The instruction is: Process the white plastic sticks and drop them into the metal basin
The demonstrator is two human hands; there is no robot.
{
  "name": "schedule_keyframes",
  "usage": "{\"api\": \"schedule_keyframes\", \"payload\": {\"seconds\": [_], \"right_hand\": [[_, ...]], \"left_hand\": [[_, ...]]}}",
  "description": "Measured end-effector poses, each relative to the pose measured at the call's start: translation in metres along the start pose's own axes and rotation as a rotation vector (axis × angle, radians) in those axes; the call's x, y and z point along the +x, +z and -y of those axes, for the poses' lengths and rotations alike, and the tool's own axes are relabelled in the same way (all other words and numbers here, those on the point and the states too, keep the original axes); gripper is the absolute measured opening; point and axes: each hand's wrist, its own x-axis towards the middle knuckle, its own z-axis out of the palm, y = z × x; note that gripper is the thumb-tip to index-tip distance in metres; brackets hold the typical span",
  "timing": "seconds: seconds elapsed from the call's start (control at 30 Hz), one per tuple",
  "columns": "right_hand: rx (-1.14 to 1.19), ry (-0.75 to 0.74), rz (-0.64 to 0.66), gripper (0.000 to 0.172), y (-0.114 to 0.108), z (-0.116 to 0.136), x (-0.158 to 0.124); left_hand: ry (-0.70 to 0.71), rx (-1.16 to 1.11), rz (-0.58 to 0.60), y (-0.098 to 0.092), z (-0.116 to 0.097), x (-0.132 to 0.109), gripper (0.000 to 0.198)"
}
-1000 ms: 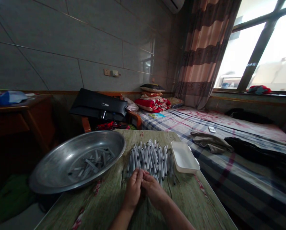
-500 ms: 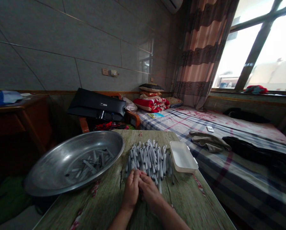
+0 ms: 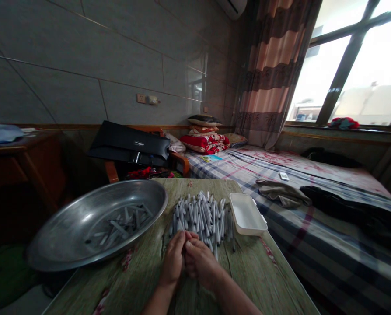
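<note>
My left hand [image 3: 173, 256] and my right hand [image 3: 200, 261] meet over the near edge of a pile of pens [image 3: 200, 214] on the table. Both are closed, with fingertips pressed together; whatever lies between them is hidden by the fingers. The pens have pale, translucent barrels with dark ends and lie heaped, mostly pointing toward me. Left of the pile, a large metal basin [image 3: 64, 223] holds loose pale and dark pen-like pieces [image 3: 123, 225]. To the right of the pens sits an open white plastic box [image 3: 248, 213] with nothing visible inside.
The wood-patterned table [image 3: 241, 284] borders a bed with a plaid sheet [image 3: 274, 227] on the right. Clothes [image 3: 282, 192] lie on that bed. Behind the basin, a black flat object [image 3: 130, 142] rests on a wooden chair [image 3: 180, 162]. A wooden desk [image 3: 34, 162] stands at far left.
The whole view has shifted slightly, so things appear a little further left. My hands stay together in front of the pens, with the right hand's fingers curled slightly differently.
</note>
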Motion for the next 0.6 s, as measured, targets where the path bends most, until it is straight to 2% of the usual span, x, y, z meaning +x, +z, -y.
{"api": "schedule_keyframes", "payload": {"seconds": [0.13,0.27,0.43,0.6], "right_hand": [[0.067,0.130,-0.003,0.040,-0.004,0.003,0.001],[0.082,0.189,0.094,0.032,-0.006,0.005,0.001],[0.093,0.217,0.077,0.040,-0.006,0.002,0.003],[0.075,0.217,0.043,0.040,-0.001,0.001,0.002]], "left_hand": [[-0.115,-0.239,0.018,0.005,0.001,-0.002,0.033],[-0.211,-0.374,-0.027,0.008,0.006,-0.002,0.033],[-0.102,-0.294,-0.040,0.005,0.008,0.001,0.034],[-0.090,-0.193,-0.054,0.003,0.011,0.003,0.037]]}}
